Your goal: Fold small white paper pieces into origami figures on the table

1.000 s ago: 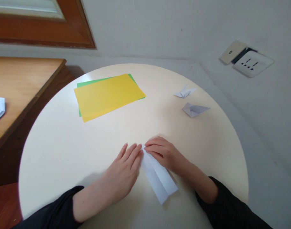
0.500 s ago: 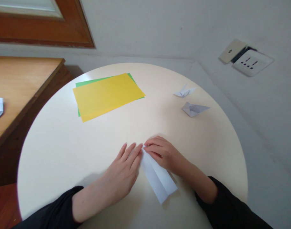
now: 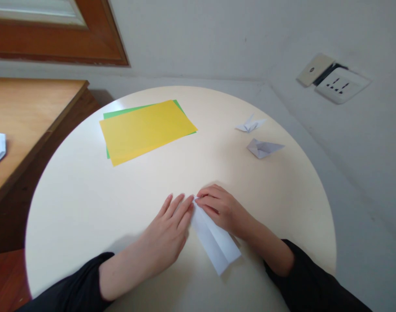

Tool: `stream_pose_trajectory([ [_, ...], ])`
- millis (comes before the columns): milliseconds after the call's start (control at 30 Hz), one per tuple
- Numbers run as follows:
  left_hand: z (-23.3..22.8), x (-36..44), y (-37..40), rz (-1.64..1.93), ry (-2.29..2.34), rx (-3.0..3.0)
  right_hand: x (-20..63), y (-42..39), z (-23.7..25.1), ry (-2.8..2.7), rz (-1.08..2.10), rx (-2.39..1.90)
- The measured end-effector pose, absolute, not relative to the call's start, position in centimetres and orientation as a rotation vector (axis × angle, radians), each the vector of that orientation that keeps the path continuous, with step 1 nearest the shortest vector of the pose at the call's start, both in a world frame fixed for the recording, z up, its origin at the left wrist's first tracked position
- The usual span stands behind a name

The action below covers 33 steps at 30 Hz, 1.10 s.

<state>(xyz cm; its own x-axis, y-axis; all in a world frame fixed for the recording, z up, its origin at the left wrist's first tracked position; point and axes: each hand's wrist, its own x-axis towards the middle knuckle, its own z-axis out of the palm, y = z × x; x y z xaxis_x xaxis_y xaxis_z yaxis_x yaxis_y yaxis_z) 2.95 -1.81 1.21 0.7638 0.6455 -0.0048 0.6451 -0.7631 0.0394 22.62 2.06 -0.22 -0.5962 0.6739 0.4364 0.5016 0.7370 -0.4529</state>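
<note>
A folded white sheet of paper (image 3: 214,242) lies on the table with a crease along its length, its narrow end pointing away from me. My right hand (image 3: 222,208) pinches that far tip, fingers bent together and covering part of the right edge. At the left edge, my left hand (image 3: 172,229) rests with its fingers stretched out and somewhat apart, the index fingertip touching the paper near the tip. Exactly how the tip is folded is hidden under the fingers.
On the round white table (image 3: 87,195), a yellow sheet (image 3: 149,132) overlaps a green sheet (image 3: 108,115). A small folded paper crane (image 3: 250,125) and a folded paper boat shape (image 3: 263,148) sit at the back right. A wooden desk (image 3: 32,104) stands left.
Almost nothing differs; both hands keep their places at the paper's tip, and the view has shifted very slightly.
</note>
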Motion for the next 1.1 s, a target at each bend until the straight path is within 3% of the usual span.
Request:
stream_pose_trajectory([
  [733,1.0,2.9,-1.6,0.096,1.118,2.92,23.2,0.3,0.0,-2.389,0.369,-0.947],
  [1100,0.8,2.6,-0.9,0.266,1.08,2.758,23.3,-0.1,-0.4,-2.47,0.168,-1.079],
])
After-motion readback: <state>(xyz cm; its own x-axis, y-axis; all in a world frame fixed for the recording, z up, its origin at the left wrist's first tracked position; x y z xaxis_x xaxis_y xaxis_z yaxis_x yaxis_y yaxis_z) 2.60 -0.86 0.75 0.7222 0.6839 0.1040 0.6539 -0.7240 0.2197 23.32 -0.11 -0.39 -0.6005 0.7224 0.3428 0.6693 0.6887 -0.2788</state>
